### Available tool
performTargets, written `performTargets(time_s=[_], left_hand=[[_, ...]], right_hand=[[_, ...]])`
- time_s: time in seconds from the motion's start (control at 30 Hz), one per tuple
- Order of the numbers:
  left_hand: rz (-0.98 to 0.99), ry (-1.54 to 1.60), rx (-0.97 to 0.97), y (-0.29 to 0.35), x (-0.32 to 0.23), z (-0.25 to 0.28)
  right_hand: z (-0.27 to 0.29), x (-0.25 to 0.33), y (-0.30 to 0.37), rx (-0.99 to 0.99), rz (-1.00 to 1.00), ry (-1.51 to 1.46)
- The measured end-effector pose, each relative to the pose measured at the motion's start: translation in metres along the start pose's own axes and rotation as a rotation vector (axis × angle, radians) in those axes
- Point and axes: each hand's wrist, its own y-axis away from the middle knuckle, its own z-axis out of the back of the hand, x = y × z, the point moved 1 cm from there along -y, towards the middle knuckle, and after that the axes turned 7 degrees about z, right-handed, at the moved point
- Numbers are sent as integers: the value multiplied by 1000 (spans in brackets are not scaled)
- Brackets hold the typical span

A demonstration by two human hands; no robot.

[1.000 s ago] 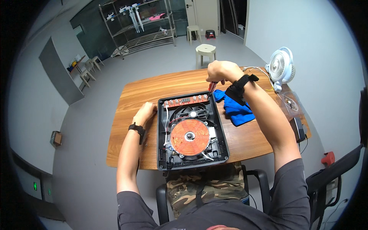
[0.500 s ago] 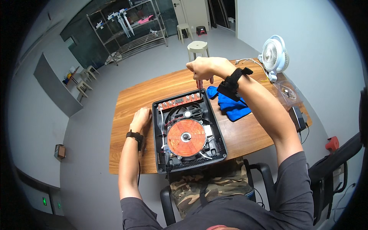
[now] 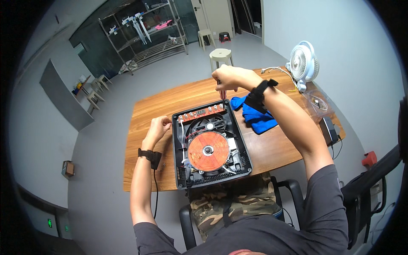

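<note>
An opened induction cooker lies on the table, its black housing holding a round copper coil, a fan and an orange control board along the far side. My right hand is closed around a screwdriver with a reddish handle. It stands nearly upright, its shaft pointing down at the board's right end; the tip is too small to make out. My left hand is beside the housing's left edge, fingers curled together near the rim; whatever they may pinch is hidden.
Blue gloves or cloth lie right of the cooker. Farther right are a white fan, a clear plastic bag and a black box with cables. Tiny metal pieces rest left of the cooker. A stool stands beyond the table.
My left hand has lifted slightly and its fingers have drawn together by the housing edge. My right hand has shifted slightly and turned on the screwdriver, which remains at the board's right end.
</note>
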Motion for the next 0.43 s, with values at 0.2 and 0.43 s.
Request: performTargets(time_s=[0.2,0.43], left_hand=[[19,109,12,11,-47,9],[45,376,108,7,-91,2]], right_hand=[[10,-7,18,-145,51,-185],[-15,-8,25,-287,247,-297]])
